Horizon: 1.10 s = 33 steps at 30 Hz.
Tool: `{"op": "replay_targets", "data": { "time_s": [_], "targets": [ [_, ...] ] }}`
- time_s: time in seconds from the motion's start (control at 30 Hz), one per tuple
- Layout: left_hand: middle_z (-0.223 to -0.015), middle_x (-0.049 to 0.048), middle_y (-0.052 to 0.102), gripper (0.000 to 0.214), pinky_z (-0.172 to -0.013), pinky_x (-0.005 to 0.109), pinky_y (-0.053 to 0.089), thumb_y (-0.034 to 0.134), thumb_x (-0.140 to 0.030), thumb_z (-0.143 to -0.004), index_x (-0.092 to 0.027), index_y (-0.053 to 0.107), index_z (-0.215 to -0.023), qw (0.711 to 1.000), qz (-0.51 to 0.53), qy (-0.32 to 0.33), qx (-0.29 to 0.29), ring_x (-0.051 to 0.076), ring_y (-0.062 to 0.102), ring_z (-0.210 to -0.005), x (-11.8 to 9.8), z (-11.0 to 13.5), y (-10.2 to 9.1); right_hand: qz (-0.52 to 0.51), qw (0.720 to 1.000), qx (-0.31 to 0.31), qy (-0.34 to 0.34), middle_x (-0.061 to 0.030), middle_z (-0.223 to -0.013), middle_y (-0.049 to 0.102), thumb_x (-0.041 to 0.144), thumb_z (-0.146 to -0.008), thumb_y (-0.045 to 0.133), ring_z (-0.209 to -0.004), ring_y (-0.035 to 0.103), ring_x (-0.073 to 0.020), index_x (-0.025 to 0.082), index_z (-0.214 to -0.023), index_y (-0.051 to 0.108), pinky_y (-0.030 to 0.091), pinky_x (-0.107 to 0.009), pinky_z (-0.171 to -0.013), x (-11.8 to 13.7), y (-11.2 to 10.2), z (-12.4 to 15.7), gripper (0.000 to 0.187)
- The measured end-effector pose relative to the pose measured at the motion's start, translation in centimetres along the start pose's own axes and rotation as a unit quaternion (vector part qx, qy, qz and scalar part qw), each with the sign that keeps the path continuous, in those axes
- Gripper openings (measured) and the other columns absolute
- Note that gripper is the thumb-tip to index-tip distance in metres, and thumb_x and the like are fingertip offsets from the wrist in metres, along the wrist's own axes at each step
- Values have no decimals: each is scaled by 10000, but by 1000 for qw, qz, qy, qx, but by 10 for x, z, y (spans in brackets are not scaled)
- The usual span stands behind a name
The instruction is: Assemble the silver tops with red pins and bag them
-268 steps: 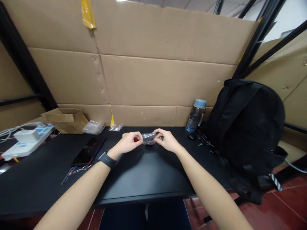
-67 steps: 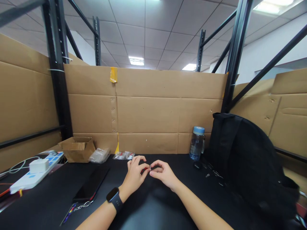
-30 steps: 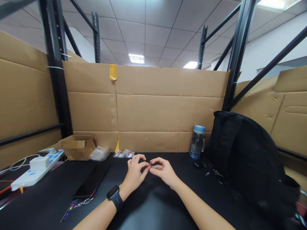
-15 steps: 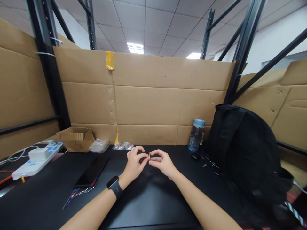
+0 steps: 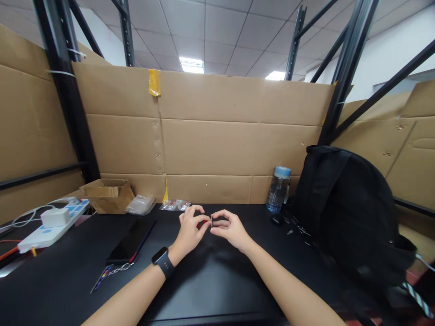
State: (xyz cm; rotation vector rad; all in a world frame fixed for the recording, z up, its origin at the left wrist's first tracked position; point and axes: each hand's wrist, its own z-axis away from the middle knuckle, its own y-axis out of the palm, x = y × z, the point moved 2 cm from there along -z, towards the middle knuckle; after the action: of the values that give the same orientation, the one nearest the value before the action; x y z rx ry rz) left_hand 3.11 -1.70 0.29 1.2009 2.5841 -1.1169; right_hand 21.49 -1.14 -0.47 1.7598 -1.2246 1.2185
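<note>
Red object pinched in grip of left hand; right hand faces it, fingers curved, thumb and forefinger at thin upright edge, hold unclear.

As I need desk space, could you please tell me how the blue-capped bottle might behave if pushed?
The bottle might tip if pushed high, standing tall and narrow. Its rounded sides suggest it could roll once down.
</note>
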Motion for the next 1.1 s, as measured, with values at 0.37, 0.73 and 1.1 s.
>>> {"op": "replay_targets", "data": {
  "time_s": [0.37, 0.73, 1.1],
  "targets": [
    [-1135, 53, 578, 123, -956, 458, 358, 654, -285, -914, -282, 765, -861, 1000, 5, 13, -2, 259, 517, -1137, -7, -1, -5, -21, 999, 21, -11, -53, -1236, 587, 259, -663, 892, -1028, 709, -246, 240, -1083, 616, 570, -411, -930, 2, -2, 2, 504],
    [-1155, 72, 606, 120, -901, 446, 327, 648, -258, -924, -281, 760, -886, 993, -84, 75, -14, 274, 489, -1158, -14, 1, -11, -69, 996, 48, -18, -40, -1240, 573, 193, -674, 874, -1007, 696, -197, 258, -1123, 608, 562, -374, -931, -1, -3, 1, 526],
    [-1181, 69, 616, 172, -924, 460, 329, 609, -188, -932, -274, 754, -897, 990, -98, 98, 27, 287, 474, -1187, -16, 2, -9, -29, 1000, 3, -3, -55, -1156, 652, 285, -613, 917, -923, 727, -225, 198, -956, 665, 588, -405, -894, -7, -2, 0, 435]
  ]
}}
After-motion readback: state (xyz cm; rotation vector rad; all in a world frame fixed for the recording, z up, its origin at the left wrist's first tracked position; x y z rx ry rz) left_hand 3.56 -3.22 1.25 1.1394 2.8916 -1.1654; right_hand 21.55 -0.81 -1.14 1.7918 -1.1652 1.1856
